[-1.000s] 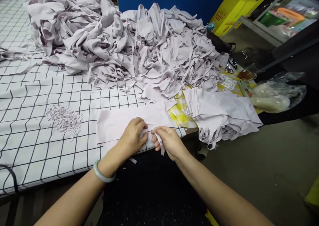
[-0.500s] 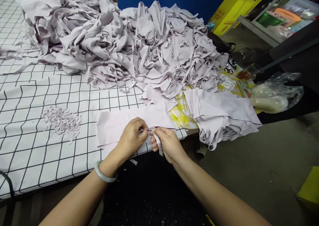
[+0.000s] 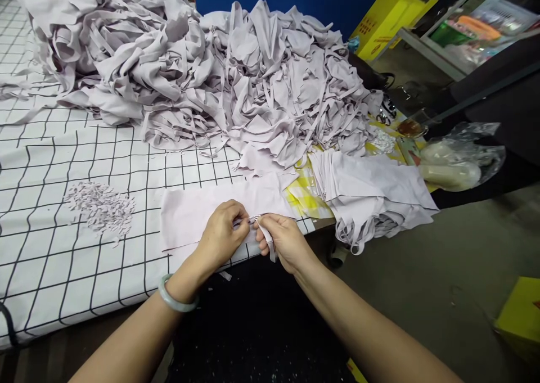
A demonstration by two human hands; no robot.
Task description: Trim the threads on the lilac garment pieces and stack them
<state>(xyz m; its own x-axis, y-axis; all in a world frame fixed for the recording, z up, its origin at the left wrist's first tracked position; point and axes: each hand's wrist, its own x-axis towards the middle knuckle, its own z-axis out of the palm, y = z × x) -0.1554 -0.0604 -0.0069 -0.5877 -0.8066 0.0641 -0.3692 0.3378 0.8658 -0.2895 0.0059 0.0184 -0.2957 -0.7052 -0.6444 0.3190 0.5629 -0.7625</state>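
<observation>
A flat pale lilac fabric piece (image 3: 198,211) lies on the checked table cover (image 3: 63,259) near the front edge. My left hand (image 3: 223,234) rests on it with fingers pinched at a small metal ring on the fabric. My right hand (image 3: 284,239) is closed on a narrow lilac strap (image 3: 266,238) that hangs down past my fingers. Both hands meet at the same spot. A pale green bangle (image 3: 177,297) sits on my left wrist.
A big heap of lilac garments and straps (image 3: 202,73) fills the back of the table. A folded stack (image 3: 371,189) lies at the right. Small fabric scraps (image 3: 101,206) lie at the left. A plastic bag (image 3: 459,158), scissors (image 3: 386,113) and yellow boxes (image 3: 388,17) are further right.
My hands have drawn closer together at the strap end, and my left fingers now pinch at the ring. The view has shifted slightly.
</observation>
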